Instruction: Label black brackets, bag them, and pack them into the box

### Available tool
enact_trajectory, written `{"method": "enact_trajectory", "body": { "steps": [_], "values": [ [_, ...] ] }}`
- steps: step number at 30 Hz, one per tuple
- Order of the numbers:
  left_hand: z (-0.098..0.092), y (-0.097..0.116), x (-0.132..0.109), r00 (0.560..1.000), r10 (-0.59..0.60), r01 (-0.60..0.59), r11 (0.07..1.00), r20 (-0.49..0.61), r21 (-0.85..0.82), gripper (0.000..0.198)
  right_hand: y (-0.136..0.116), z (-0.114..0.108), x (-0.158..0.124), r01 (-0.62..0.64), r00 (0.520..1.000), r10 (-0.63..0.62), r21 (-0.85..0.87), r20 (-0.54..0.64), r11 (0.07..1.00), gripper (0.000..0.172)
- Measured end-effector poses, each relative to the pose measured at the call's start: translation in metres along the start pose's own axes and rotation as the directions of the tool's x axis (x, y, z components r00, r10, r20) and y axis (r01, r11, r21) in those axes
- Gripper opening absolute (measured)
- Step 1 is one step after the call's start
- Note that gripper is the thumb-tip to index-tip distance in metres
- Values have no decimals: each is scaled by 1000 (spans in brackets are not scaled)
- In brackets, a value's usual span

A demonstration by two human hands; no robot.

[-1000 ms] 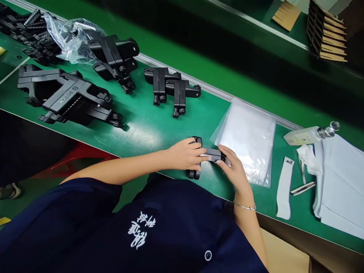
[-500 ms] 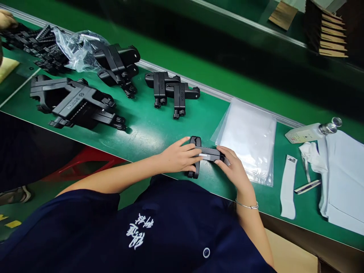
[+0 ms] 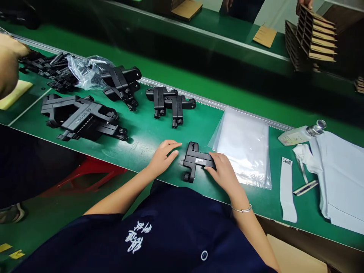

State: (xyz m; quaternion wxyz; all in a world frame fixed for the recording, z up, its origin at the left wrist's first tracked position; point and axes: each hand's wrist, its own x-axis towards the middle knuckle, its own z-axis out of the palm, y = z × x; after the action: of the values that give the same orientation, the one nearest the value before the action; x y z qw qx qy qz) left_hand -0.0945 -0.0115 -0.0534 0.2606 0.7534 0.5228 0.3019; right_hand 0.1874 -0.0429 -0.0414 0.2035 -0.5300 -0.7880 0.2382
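A black T-shaped plastic part [image 3: 196,158] with a small white label lies on the green table near its front edge. My right hand [image 3: 224,170] grips the end of its stem between thumb and fingers. Just left of the part, my left hand [image 3: 165,157] is held with thumb and fingers apart, touching nothing. To the right is a stack of clear plastic bags [image 3: 241,146]. Two similar black parts [image 3: 176,108] lie behind, and a pile of larger ones marked BOSCH [image 3: 82,115] is at the left.
A bottle [image 3: 298,135], a white label strip [image 3: 286,189], a cutter [image 3: 305,188] and white sheets [image 3: 341,178] are at the right. Another person's hand [image 3: 11,62] is at the far left, near black chains and a crumpled bag [image 3: 88,72].
My left hand has let go of the black part and moved left. My right hand still holds the stem. The camera view has shifted, showing another person's hand at cardboard dividers, top right.
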Motion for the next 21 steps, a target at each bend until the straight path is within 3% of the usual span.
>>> {"method": "enact_trajectory", "body": {
  "steps": [3, 5, 7, 9, 12, 14, 16, 18, 21],
  "values": [
    [5, 4, 8, 999, -30, 31, 997, 17, -77, 34, -4, 5, -7, 21, 997, -17, 50, -79, 999, 41],
    [6, 9, 21, 1000, -15, 16, 996, 9, -87, 35, 2, 5, -22, 14, 980, 11, 124, -198, 992, 42],
    [10, 15, 38, 999, 16, -13, 997, 40, -78, 34, 14, 3, -42, 4, 928, 85, 237, -363, 972, 43],
    [19, 28, 62, 985, 93, -86, 995, 146, -55, 33, 29, 2, -62, 20, 822, 186, 353, -539, 935, 45],
    [51, 60, 102, 894, 246, -280, 959, 375, 37, 30, 46, -2, -85, 50, 636, 307, 435, -708, 899, 50],
    [80, 87, 126, 816, 287, -394, 911, 502, 120, 25, 51, -5, -96, 48, 567, 340, 443, -750, 895, 52],
    [109, 110, 143, 768, 283, -453, 875, 574, 174, 20, 54, -10, -104, 54, 538, 349, 445, -767, 894, 53],
    [131, 124, 156, 748, 271, -469, 861, 606, 194, 17, 54, -14, -112, 77, 517, 347, 446, -783, 892, 52],
    [146, 130, 168, 727, 231, -467, 857, 647, 218, 16, 55, -18, -121, 115, 502, 353, 465, -790, 878, 51]
  ]
}}
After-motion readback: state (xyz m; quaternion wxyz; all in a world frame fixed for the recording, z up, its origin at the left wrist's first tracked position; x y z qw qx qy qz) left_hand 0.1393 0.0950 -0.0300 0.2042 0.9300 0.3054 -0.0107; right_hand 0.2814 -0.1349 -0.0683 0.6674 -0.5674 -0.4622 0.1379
